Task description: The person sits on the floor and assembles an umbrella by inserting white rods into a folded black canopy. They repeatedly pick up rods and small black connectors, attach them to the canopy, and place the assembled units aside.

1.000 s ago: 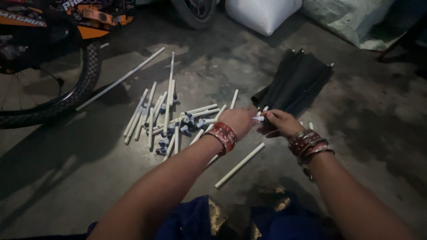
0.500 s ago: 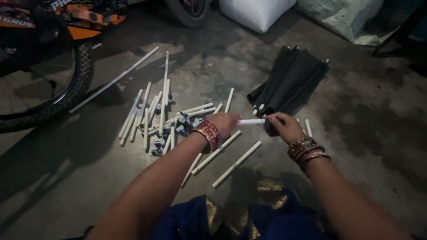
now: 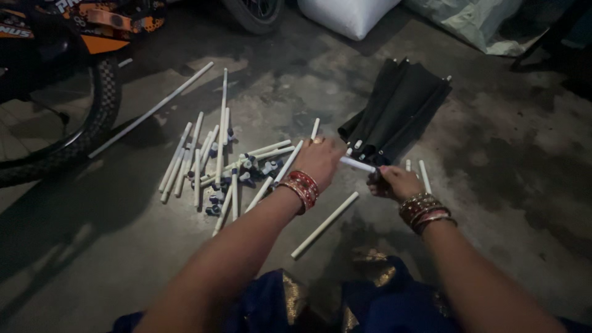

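Both hands closed on one short white plastic tube at frame centre.

Left hand and right hand gripping opposite ends, seemingly for leverage; above scattered white tubes on grey concrete floor, beside folded black fabric bundle.

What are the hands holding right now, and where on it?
Both hands hold one short white tube: the left hand grips its left end, the right hand its right end. The exact finger grip is too dim to tell.
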